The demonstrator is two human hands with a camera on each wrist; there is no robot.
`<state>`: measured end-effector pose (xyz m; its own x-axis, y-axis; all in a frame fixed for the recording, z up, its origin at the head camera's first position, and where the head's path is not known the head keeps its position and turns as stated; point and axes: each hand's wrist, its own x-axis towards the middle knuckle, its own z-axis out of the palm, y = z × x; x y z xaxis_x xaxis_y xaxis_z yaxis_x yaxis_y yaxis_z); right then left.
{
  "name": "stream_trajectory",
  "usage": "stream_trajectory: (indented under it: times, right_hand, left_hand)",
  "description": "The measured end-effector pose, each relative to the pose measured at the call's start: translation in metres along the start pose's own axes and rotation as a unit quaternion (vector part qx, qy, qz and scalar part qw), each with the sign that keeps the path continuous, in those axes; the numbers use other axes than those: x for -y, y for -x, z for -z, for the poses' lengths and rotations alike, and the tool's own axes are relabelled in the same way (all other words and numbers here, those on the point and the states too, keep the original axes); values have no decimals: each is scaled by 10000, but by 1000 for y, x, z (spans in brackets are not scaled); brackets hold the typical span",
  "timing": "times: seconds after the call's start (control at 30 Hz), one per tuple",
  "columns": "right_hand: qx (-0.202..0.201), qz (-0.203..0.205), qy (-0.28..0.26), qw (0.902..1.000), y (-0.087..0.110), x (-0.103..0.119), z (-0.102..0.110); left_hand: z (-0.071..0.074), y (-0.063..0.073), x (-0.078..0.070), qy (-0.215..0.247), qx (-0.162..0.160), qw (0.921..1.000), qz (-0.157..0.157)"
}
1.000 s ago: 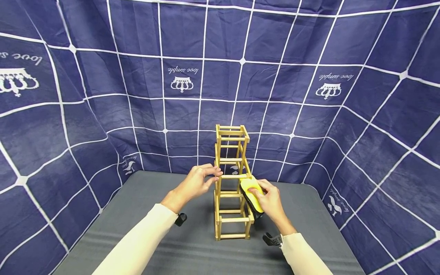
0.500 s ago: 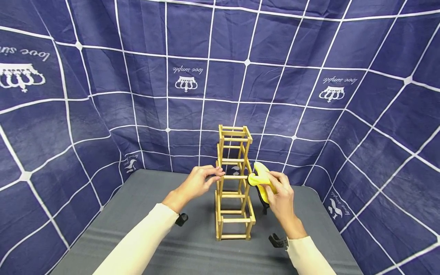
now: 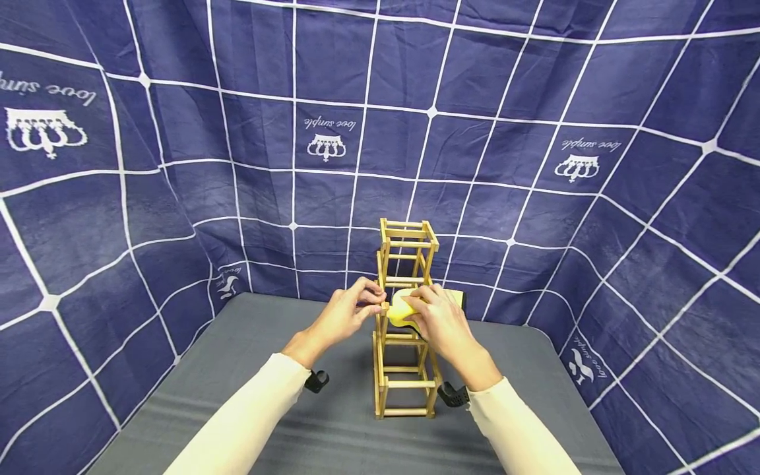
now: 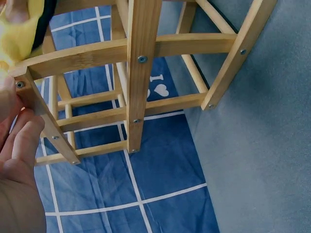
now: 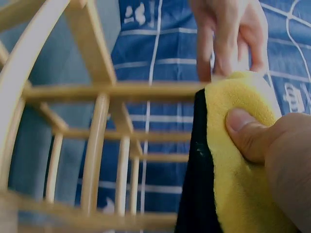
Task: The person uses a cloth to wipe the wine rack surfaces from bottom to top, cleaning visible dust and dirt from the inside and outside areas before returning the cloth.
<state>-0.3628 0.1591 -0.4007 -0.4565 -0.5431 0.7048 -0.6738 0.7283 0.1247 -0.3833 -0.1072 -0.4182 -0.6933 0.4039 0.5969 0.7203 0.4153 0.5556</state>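
A wooden rack of light slats and round rungs stands upright, stepped towards the top. My left hand pinches its left side at mid height between thumb and fingers; in the left wrist view the fingertips meet the end of a slat. A yellow cloth with a black side is in my right hand, folded over the rung at that same height. In the right wrist view the thumb presses on the yellow cloth, whose front end comes close to the left hand.
The rack stands on a grey padded surface. A dark blue sheet with white lines hangs behind it and along both sides. Black straps sit at both wrists.
My right hand with the yellow cloth first swung outward from the rack's right side, then moved left across the middle rung towards the left hand. The left hand has kept its place.
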Motion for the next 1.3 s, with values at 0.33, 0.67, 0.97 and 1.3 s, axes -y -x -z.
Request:
stream_trajectory:
  times: [0.33, 0.67, 0.97, 1.3]
  right_hand:
    - [123, -109, -139, 9998, -9, 16, -10]
    - [277, -149, 132, 9994, 0, 14, -2]
    - [-664, -247, -135, 9974, 22, 12, 3]
    - [-983, 169, -160, 9949, 14, 39, -20]
  left_hand:
    - [13, -11, 1, -413, -71, 9991, -118]
    - [41, -64, -15, -1824, 370, 9825, 26]
    - [47, -74, -18, -1732, 567, 9833, -11]
    - [45, -74, -21, -1711, 682, 9828, 167]
